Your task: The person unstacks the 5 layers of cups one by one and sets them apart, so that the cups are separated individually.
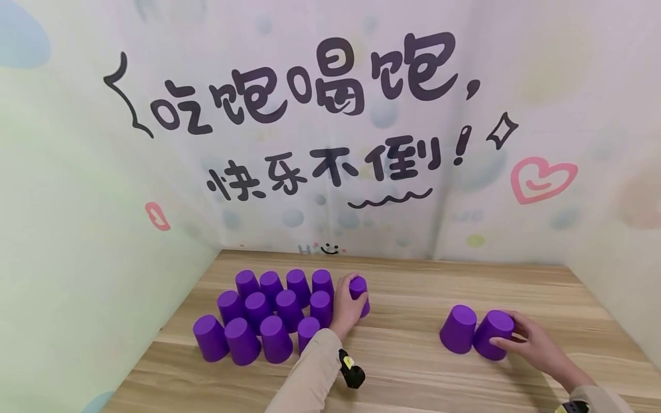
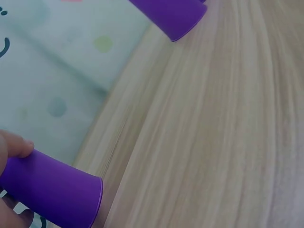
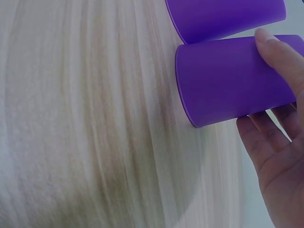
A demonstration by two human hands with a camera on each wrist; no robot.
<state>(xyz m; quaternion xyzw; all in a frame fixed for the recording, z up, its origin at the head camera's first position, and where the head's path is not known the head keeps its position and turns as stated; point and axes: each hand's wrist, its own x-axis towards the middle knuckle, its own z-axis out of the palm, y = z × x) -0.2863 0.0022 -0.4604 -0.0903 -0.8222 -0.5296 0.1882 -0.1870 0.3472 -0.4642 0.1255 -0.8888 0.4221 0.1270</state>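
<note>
Upside-down on the wooden table, a purple cup (image 1: pixel 358 288) is gripped by my left hand (image 1: pixel 347 307), thumb and fingers round its upper part. In the left wrist view the same cup (image 2: pixel 54 192) shows at the lower left with fingertips on its side. Over at the right, my right hand (image 1: pixel 534 344) holds another inverted purple cup (image 1: pixel 493 335) between thumb and fingers. Close beside it on the left stands a further purple cup (image 1: pixel 458 328). The right wrist view shows the held cup (image 3: pixel 228 80) with its rim next to that neighbour (image 3: pixel 223 19).
Several inverted purple cups (image 1: pixel 242 341) stand in rows left of my left hand. A printed fabric wall (image 1: pixel 330 229) with writing rises behind the wooden table (image 1: pixel 403 367), and more fabric closes both sides. A wide stretch of tabletop separates the two cup groups.
</note>
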